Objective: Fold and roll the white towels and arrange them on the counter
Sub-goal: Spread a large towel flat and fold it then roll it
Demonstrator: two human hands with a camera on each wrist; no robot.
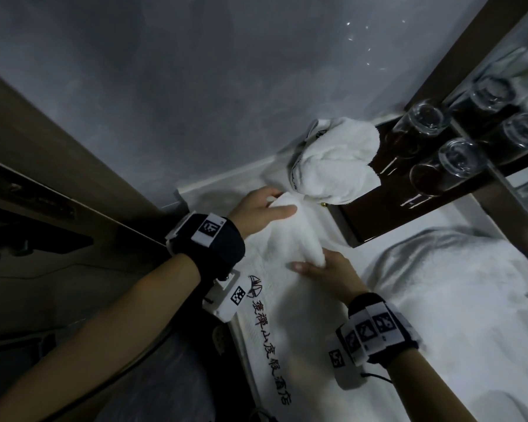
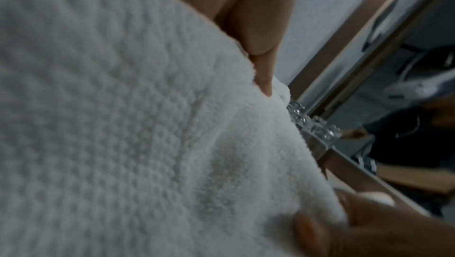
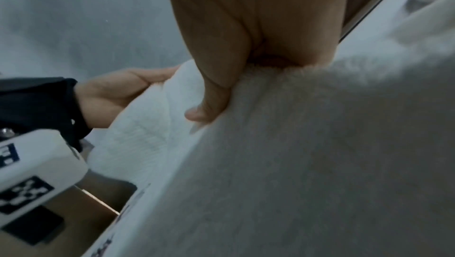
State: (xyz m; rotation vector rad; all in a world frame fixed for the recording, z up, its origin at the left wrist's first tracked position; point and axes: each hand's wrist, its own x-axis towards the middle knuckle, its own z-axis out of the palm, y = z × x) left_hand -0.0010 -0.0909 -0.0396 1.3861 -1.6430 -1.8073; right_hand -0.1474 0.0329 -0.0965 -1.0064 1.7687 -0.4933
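A white towel (image 1: 287, 315) with black printed characters lies lengthwise on the white counter (image 1: 223, 190). Its far part is gathered into a raised fold. My left hand (image 1: 269, 208) grips the far end of that fold, thumb on top and fingers underneath. My right hand (image 1: 320, 266) pinches the near end, thumb pressed into the pile. The left wrist view is filled by the towel (image 2: 123, 125), with my left hand (image 2: 256, 27) at its edge. The right wrist view shows my right hand (image 3: 246, 47) dug into the towel (image 3: 295, 164) and my left hand (image 3: 118, 91) beyond.
A bundled white towel (image 1: 333, 162) sits at the back against the grey wall (image 1: 165, 86). To its right, a dark tray (image 1: 409, 205) carries two upturned glasses (image 1: 451, 166), beside a mirror (image 1: 515, 86). A loose heap of white towel (image 1: 454, 284) lies right of my right hand.
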